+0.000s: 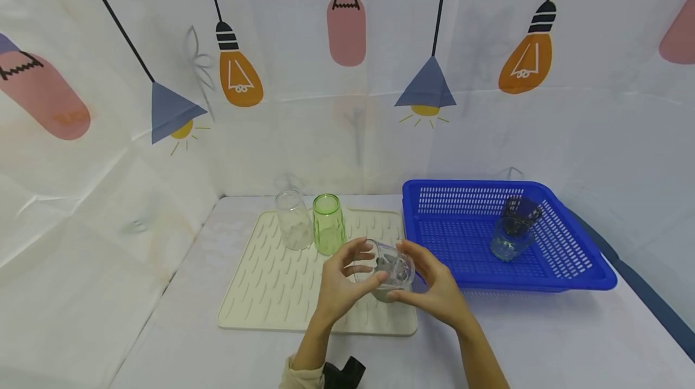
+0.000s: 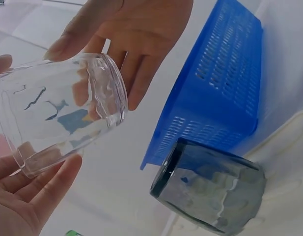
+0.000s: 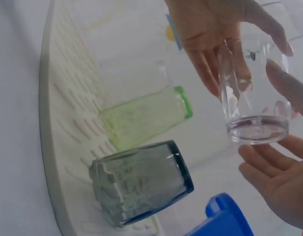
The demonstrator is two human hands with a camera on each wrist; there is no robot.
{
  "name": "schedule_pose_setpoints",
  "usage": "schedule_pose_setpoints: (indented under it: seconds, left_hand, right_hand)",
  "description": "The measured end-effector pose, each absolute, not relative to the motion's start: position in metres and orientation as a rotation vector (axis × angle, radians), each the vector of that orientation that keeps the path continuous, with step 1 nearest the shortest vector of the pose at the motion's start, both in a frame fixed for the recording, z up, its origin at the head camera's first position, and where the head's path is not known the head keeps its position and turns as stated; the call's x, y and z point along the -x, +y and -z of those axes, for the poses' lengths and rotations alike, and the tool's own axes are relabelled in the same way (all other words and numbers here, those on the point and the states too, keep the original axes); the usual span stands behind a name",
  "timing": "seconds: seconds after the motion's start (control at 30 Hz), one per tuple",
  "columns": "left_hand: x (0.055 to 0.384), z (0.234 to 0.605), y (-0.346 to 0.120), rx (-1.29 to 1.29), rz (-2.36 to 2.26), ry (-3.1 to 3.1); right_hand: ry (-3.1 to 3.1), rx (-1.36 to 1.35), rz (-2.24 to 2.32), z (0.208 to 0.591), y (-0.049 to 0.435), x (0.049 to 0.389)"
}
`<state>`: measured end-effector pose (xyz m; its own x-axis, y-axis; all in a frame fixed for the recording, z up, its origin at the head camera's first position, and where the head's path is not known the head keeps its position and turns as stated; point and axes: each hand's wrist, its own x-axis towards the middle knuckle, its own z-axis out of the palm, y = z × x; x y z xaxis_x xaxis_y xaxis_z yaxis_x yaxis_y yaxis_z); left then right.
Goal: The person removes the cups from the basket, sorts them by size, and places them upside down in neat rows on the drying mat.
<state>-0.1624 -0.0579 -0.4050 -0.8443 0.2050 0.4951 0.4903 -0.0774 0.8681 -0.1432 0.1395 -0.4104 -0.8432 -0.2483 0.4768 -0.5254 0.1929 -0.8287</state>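
Observation:
A clear drinking glass [image 1: 392, 265] lies tilted on its side between both hands, above the cream drying mat [image 1: 271, 298]. My left hand [image 1: 345, 283] holds it near the rim, fingers and thumb around its side. At the thick base end, my right hand [image 1: 437, 289] grips it between thumb and fingers. Beneath the held glass, a grey-blue glass [image 2: 212, 189] stands on the mat, mostly hidden in the head view. Farther back on the mat stand a green glass [image 1: 329, 226] and another clear glass [image 1: 294, 223].
A blue plastic basket [image 1: 440, 244] sits at the right, overlapping the mat's corner in the head view. Inside it are a bluish glass [image 1: 507, 244] and a dark glass [image 1: 521, 211]. A patterned white cloth [image 1: 304, 135] hangs behind the table.

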Motion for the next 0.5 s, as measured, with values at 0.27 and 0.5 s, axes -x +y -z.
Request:
schedule_pose_setpoints:
  seconds: [0.27, 0.5]
  left_hand:
    - [0.1597, 0.4068, -0.0583, 0.771, 2.334, -1.818]
    - [0.1595, 0.4103, -0.0548, 0.710, 2.434, -1.798]
  right_hand:
    - [-2.213, -0.752, -1.812, 0.4127, 0.1403, 0.1428]
    - [-2.156, -0.818, -1.874, 0.4119, 0.1379, 0.1430]
